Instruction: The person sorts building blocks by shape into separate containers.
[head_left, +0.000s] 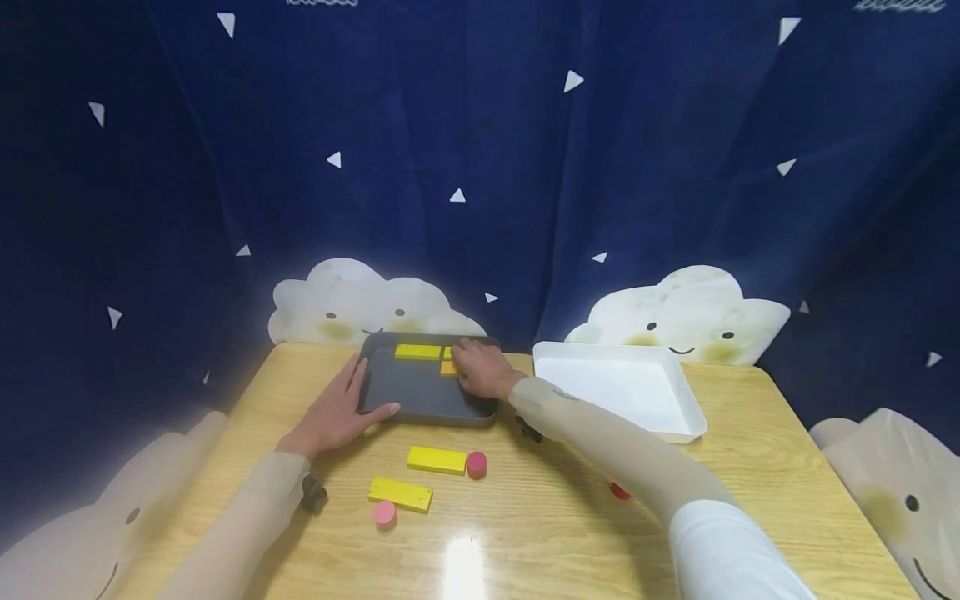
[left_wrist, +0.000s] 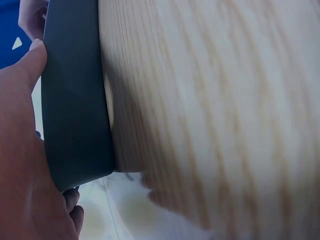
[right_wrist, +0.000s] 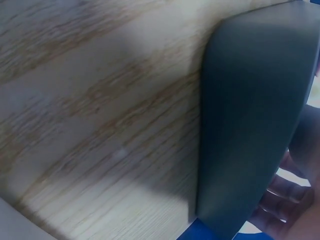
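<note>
A dark grey tray (head_left: pixel 420 400) lies at the back of the table. My left hand (head_left: pixel 337 408) rests on its near left corner, fingers stretched along the left side and thumb along the front wall. In the left wrist view, the thumb (left_wrist: pixel 34 60) reaches the tray's rim. My right hand (head_left: pixel 483 369) reaches inside the tray, fingers curled down around an orange block (head_left: pixel 448 368), whose right part they hide. Directly behind that block a yellow block (head_left: pixel 447 352) is partly covered by the fingers. Another yellow block (head_left: pixel 417 352) lies along the back wall, to the left.
In front of the tray lie two yellow blocks, one farther back (head_left: pixel 437 460) beside a dark pink disc (head_left: pixel 477 465), one nearer (head_left: pixel 401 494) touching a light pink disc (head_left: pixel 385 515). A white tray (head_left: pixel 622 375) stands right. A red piece (head_left: pixel 620 492) shows beside the right forearm.
</note>
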